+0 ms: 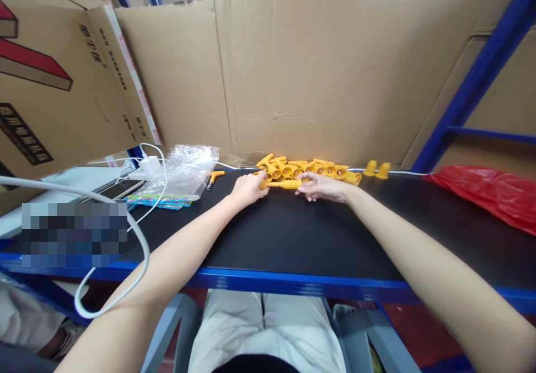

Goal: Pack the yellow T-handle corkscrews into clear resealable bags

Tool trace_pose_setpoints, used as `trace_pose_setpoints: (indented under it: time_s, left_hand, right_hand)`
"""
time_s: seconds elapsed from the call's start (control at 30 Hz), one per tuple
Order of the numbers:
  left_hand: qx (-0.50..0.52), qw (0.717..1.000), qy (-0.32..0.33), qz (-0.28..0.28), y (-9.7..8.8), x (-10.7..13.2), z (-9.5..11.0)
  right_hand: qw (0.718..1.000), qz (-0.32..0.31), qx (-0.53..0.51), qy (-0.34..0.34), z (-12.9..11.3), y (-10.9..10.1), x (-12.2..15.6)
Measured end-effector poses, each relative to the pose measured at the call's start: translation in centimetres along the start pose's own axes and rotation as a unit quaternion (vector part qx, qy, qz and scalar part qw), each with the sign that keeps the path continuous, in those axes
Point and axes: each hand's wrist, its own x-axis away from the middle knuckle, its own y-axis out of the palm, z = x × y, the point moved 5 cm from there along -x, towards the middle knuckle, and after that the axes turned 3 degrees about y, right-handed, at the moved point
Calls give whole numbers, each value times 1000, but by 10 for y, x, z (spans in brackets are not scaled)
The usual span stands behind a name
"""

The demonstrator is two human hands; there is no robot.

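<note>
Pale trousers [232, 328] nearest, under the bench [293, 239] edge. Slim yellow piece [288, 184] at mid-bench, toward the back, between both hands: left hand [250, 190] grasping its left end, right hand [321, 187] with fingers on its right end. Close behind, a crowded row of yellow T-handles and cups [320, 170], partly hidden by the hands. Left: lone T-handle [216, 176], clear plastic bag [180, 169]; white cable [144, 250] looping across the left forearm in view. Right: two yellow cones [382, 170], then red plastic [489, 194]. Cardboard [318, 71] walls the back.
</note>
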Motion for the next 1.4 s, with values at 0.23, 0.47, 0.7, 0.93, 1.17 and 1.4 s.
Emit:
trace_pose_setpoints:
  time_s: [0.23,0.47,0.7,0.93,1.17,1.4]
  left_hand:
    - [-25,999,21,12,0,0,2]
    - [-26,999,16,20,1,0,0]
    - [-19,1000,6,13,-1,1,0]
    - [-20,1000,2,3,-1,1,-1]
    - [-5,1000,-10,12,3,0,-6]
    - [9,1000,-16,17,2,-1,-5]
  right_hand:
    - [1000,23,1,-5,-2,3,-2]
    - [999,30,17,-5,-3,4,-2]
    - [998,42,40,3,-5,6,-3]
    - [997,48,57,2,-6,9,-5]
    - [975,109,183,-58,-11,6,-7]
    - [803,190,487,-285,-33,22,4]
